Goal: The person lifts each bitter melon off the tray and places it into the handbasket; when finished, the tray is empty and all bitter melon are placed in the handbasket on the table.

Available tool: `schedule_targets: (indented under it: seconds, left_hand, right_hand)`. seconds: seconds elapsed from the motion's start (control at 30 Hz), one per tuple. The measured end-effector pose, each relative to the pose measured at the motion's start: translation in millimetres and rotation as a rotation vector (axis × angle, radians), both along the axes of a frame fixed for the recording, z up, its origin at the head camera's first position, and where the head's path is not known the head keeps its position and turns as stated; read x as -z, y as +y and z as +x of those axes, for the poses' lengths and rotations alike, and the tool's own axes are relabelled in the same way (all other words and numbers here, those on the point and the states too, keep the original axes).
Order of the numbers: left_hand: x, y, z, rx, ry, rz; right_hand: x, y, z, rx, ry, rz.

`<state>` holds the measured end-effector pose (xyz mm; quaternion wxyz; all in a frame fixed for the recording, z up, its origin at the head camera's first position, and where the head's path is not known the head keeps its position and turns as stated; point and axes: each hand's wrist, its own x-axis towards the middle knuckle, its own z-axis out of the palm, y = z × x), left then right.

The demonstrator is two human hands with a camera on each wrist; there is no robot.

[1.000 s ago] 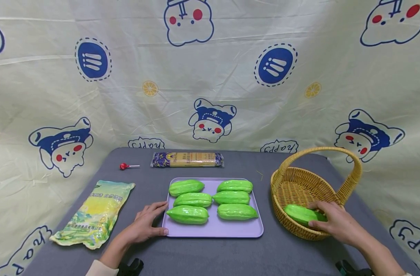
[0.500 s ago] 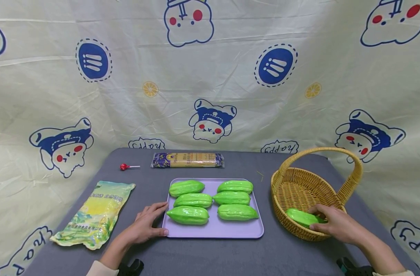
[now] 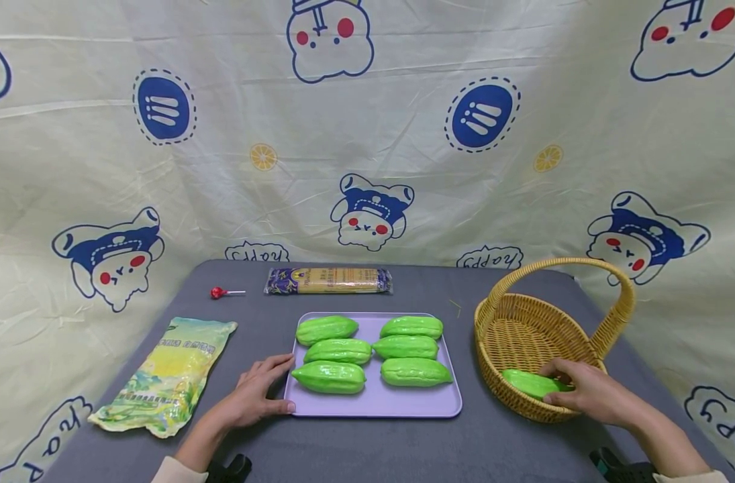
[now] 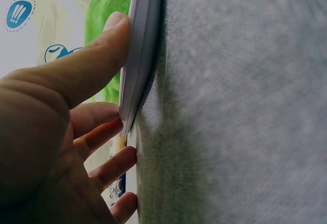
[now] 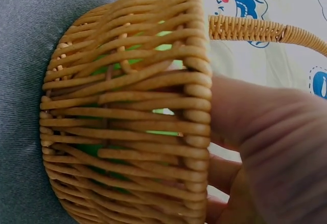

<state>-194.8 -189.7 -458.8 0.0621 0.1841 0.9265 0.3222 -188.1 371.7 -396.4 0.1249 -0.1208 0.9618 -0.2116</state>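
4 o'clock: lowering right hand [image 3: 586, 391], gripping ridged green gourd [image 3: 529, 384], apparently settling inside round tan wicker basket [image 3: 518, 335] | 8 o'clock: touching oblong lilac tray [image 3: 373, 405], left hand [image 3: 254, 394] spread

A pale cream left sleeve [image 3: 178, 471] and a matching right sleeve [image 3: 693, 477] are being worn. A black, blunt-ended device [image 3: 231, 467] is being worn beside the left sleeve, and another black device [image 3: 629, 471] beside the right; the left hand [image 3: 255, 394] and the right hand [image 3: 591, 390] are being left bare.
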Motion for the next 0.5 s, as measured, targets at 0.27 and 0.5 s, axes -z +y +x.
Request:
schedule_targets:
  seconds: [0.27,0.5]
  left_hand:
    - [-0.4,1.2,-1.2,-0.013,-0.025,0.007]
    - [-0.9,1.2,-1.0,-0.014,-0.03,0.006]
  right_hand:
    - [-0.2,0.1,0.5,0.005,-0.002,0.002]
    - [-0.5,1.8,1.2,-0.023,-0.003,0.002]
